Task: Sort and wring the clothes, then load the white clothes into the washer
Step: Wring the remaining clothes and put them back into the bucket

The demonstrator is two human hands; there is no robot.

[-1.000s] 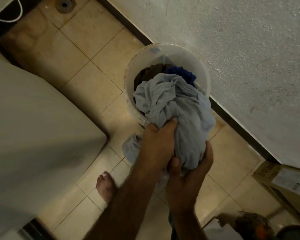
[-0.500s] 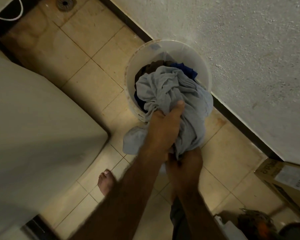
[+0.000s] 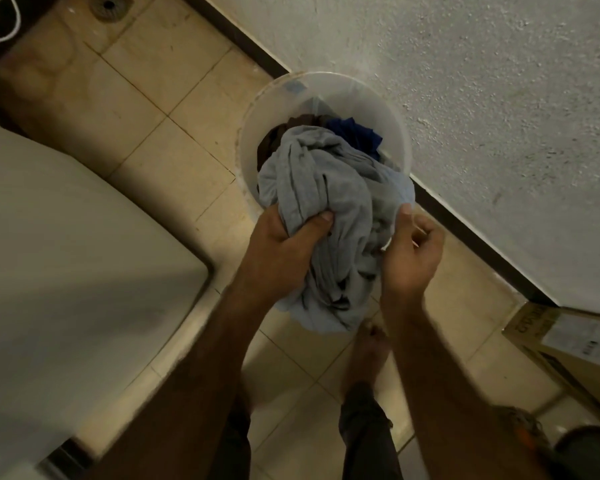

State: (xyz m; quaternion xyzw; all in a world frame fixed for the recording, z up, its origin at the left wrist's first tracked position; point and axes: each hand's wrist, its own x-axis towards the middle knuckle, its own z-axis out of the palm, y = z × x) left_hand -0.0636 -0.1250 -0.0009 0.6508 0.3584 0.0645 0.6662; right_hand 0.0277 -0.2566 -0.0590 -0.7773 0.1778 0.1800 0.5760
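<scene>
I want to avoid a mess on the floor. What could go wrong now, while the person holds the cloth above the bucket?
1. Part of the light grey cloth hangs past the rim of the white bucket, so water may drip on the tiled floor near the bare foot; slipping is possible.
2. The right hand seems to hold only the cloth's edge, while the left hand grips a bunch; the cloth could sag or drop.

Both forearms are bare to the near edge of view, with no sleeves, watch or rings to be seen on the left hand (image 3: 278,251) or right hand (image 3: 411,258). Below them show dark grey trousers (image 3: 364,427) and a bare foot (image 3: 368,355)
</scene>
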